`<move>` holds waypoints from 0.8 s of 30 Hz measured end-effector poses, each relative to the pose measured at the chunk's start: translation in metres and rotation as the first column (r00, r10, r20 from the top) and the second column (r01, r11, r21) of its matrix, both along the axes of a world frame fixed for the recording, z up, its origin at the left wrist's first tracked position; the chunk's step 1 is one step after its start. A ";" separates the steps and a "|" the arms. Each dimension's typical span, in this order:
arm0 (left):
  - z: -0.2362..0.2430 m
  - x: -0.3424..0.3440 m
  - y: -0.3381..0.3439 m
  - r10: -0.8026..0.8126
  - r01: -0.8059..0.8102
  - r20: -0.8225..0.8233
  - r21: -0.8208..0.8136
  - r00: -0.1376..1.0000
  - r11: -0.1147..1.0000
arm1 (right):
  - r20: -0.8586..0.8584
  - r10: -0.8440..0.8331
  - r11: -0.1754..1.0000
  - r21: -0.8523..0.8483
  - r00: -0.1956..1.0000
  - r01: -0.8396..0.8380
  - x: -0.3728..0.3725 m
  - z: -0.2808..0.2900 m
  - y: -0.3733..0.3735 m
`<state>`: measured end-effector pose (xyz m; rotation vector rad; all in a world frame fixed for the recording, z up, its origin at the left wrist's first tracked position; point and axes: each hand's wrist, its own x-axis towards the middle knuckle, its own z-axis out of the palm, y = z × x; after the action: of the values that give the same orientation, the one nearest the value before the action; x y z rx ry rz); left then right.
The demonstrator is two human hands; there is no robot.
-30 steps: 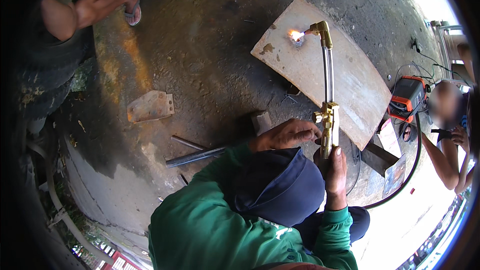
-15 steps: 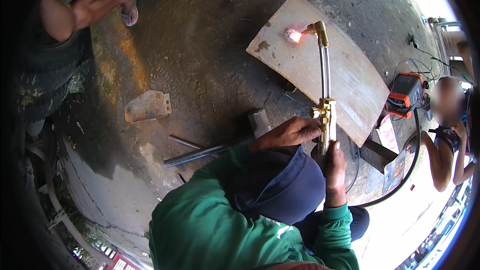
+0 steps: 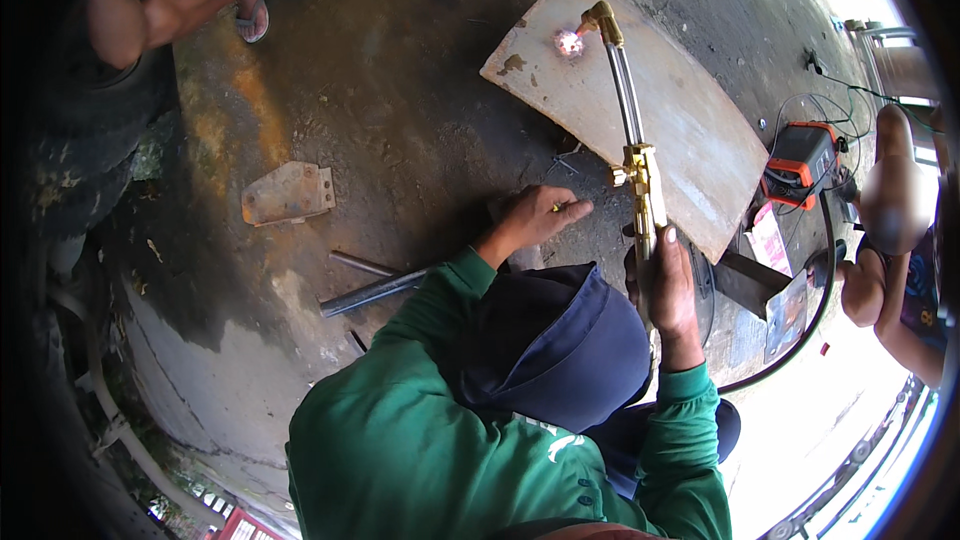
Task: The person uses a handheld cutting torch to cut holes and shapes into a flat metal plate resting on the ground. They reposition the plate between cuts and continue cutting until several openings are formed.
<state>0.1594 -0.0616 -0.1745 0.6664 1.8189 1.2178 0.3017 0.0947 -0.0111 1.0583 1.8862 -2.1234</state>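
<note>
My right hand [image 3: 672, 290] is wrapped round the handle of a brass cutting torch [image 3: 640, 175]. The torch's bent head is over a rusty steel plate [image 3: 690, 130], and a bright flame [image 3: 569, 43] glows at its tip, by the plate's far left part. My left hand [image 3: 540, 218] hangs to the left of the torch valves, apart from them, with its fingers curled. A small yellow bit shows between thumb and forefinger, too small to name. My dark cap hides the torch's lower end.
A steel bracket [image 3: 288, 194] and metal pipes [image 3: 375, 292] lie on the floor to the left. An orange-black machine [image 3: 803, 165] with cables stands right of the plate, near a dark hose [image 3: 830, 280]. People sit at the far left and right.
My left hand has come off the torch valve and moved left. The torch has shifted up and left in view, and the flame is smaller and whiter.
</note>
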 end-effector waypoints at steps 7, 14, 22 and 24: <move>0.056 -0.004 0.009 -0.003 -0.207 0.401 0.478 0.916 0.854 | -0.022 -0.026 1.000 0.000 0.999 0.026 0.008 0.000 -0.004; 0.047 -0.003 0.035 0.068 -0.142 0.169 0.475 0.983 0.868 | -0.048 -0.060 0.998 -0.008 0.997 0.060 0.014 -0.004 -0.001; 0.073 -0.010 0.021 -0.006 -0.121 0.335 0.358 0.942 0.926 | -0.022 -0.029 0.999 -0.027 0.999 0.028 0.005 -0.005 -0.004; 0.073 -0.010 0.020 0.007 -0.137 0.342 0.357 0.940 0.924 | -0.009 -0.026 0.999 -0.030 1.000 0.026 0.004 -0.006 -0.004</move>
<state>0.1496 -0.0419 -0.1017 0.5581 1.3471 1.6464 0.3057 0.0908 -0.0168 1.0740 1.8489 -2.1673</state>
